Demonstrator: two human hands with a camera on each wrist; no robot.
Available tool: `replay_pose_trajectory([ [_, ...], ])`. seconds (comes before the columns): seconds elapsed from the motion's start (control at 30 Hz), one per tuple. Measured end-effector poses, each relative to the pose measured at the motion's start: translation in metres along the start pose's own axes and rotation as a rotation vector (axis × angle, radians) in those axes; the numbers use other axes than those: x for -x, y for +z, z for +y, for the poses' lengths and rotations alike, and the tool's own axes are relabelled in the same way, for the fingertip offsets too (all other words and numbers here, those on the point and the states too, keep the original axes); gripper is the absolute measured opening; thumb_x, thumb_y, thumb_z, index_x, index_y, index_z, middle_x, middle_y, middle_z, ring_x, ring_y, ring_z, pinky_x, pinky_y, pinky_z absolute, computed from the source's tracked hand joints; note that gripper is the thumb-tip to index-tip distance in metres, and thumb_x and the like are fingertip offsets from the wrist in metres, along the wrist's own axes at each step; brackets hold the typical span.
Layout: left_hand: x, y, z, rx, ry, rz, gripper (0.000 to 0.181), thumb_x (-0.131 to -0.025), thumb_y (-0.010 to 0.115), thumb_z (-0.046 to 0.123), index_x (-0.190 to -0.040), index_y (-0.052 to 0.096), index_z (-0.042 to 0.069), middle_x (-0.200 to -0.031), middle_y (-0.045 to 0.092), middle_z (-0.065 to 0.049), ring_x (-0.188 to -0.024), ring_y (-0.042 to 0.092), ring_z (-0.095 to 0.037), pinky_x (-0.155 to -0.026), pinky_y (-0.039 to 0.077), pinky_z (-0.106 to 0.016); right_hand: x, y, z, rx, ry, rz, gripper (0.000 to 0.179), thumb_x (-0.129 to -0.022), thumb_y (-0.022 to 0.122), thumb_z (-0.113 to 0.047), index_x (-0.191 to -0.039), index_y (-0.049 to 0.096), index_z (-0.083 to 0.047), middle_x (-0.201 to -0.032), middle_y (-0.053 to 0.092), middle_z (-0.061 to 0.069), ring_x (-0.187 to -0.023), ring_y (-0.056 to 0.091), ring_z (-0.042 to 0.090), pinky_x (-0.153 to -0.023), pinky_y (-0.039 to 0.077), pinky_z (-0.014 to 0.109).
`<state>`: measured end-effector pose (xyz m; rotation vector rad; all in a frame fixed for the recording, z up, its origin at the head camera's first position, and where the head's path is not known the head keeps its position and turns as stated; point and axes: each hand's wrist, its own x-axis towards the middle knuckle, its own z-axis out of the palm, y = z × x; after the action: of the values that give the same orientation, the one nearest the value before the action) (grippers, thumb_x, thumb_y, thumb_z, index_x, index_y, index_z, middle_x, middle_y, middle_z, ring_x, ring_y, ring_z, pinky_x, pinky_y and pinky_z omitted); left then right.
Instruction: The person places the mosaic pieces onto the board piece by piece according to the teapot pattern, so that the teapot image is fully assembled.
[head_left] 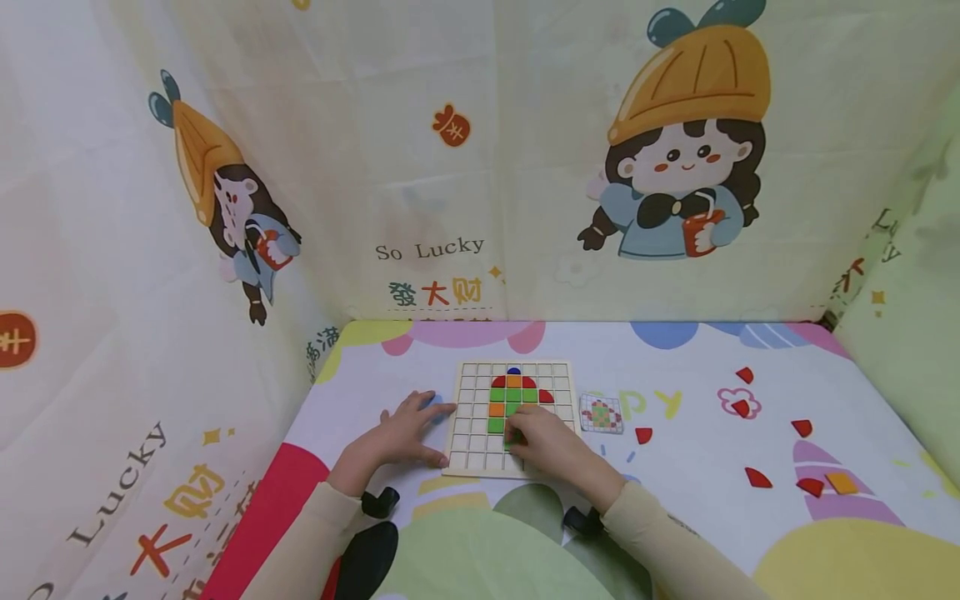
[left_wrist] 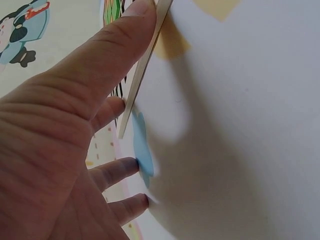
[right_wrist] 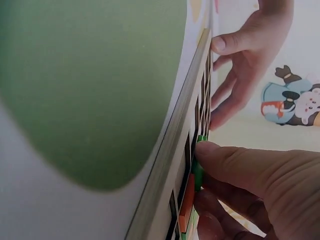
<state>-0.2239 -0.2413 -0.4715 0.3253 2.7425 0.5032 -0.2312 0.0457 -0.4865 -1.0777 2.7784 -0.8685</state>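
Gridded board (head_left: pixel 467 450): flat on the tabletop (head_left: pixel 697 467), between the two hands, partly filled with coloured pieces.
Left hand (head_left: pixel 405 429): fingers apart, its grip clamped on nothing; thumb and index finger touch the board's left edge, while the other fingers reach past it.
Right hand (head_left: pixel 543 433): over the lower middle of the board, its grip together, thumb and fingers pinching a green piece (right_wrist: pixel 198 172) at the board's surface.
In the way: the right hand hides several cells from the head view, so what lies in them cannot be told.
Filled cells: a blue piece (head_left: pixel 513 372) at the top, an orange square (head_left: pixel 513 382) below it with a red piece on each side, then green squares, another red piece at the right and a second orange square at the left.
Pattern card (head_left: pixel 602 413): just beside the board's right edge, with a small coloured grid printed on it.
Loose red pieces: six; one (head_left: pixel 643 435) near the card, the others scattered farther right.
Loose orange square (head_left: pixel 842 483): at the right, just beside one red piece.
Wrists: a black device (head_left: pixel 381 502) under the left, another (head_left: pixel 583 521) under the right.
Backdrop: pale printed cloth (head_left: pixel 540 275) with cartoon figures, behind and at both sides.
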Motion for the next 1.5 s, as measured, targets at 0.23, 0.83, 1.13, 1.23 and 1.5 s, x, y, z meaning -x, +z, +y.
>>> replay_pose_trajectory([
  [0.23, 0.0, -0.001, 0.001, -0.002, -0.007, 0.0, 0.092, -0.073, 0.092, 0.05, -0.153, 0.05, 0.032, -0.168, 0.027, -0.014, -0.157, 0.016, -0.045, -0.108, 0.013, -0.088, 0.004, -0.005, 0.002, 0.019, -0.048, -0.029, 0.008, -0.089, 0.079, -0.008, -0.088, 0.077, -0.016, -0.088, 0.07, -0.007, -0.086, 0.059, 0.012, -0.083, 0.056, 0.033],
  [0.83, 0.003, 0.003, -0.002, -0.021, -0.017, 0.013, 0.092, -0.072, 0.092, 0.051, -0.152, 0.051, 0.033, -0.168, 0.029, -0.013, -0.156, 0.019, -0.045, -0.108, 0.016, -0.087, 0.032, -0.019, -0.003, 0.019, -0.084, -0.073, 0.01, -0.094, 0.074, -0.011, -0.102, 0.079, -0.014, -0.101, 0.071, -0.006, -0.093, 0.063, 0.01, -0.086, 0.058, 0.03],
  [1.13, 0.0, 0.004, -0.001, -0.018, 0.002, 0.005, 0.093, -0.073, 0.091, 0.052, -0.153, 0.05, 0.031, -0.168, 0.028, -0.014, -0.156, 0.018, -0.046, -0.107, 0.016, -0.088, 0.052, -0.035, 0.003, 0.113, -0.078, -0.035, 0.015, -0.092, 0.073, -0.003, -0.103, 0.078, -0.012, -0.1, 0.073, -0.003, -0.095, 0.067, 0.015, -0.087, 0.058, 0.035],
  [1.23, -0.001, 0.004, -0.001, -0.018, 0.002, 0.004, 0.093, -0.073, 0.091, 0.051, -0.153, 0.049, 0.032, -0.168, 0.028, -0.014, -0.157, 0.018, -0.045, -0.107, 0.016, -0.088, 0.064, -0.043, 0.009, 0.119, -0.033, -0.031, 0.016, -0.091, 0.074, -0.002, -0.103, 0.078, -0.012, -0.102, 0.073, -0.003, -0.096, 0.067, 0.016, -0.086, 0.059, 0.036],
  [1.5, -0.002, 0.002, -0.001, -0.036, -0.005, 0.012, 0.092, -0.072, 0.091, 0.052, -0.152, 0.05, 0.034, -0.168, 0.029, -0.013, -0.156, 0.019, -0.044, -0.108, 0.018, -0.087, 0.093, -0.065, 0.031, 0.191, 0.018, 0.052, 0.021, -0.088, 0.073, 0.004, -0.098, 0.077, -0.014, -0.098, 0.073, -0.004, -0.094, 0.069, 0.018, -0.085, 0.06, 0.04],
])
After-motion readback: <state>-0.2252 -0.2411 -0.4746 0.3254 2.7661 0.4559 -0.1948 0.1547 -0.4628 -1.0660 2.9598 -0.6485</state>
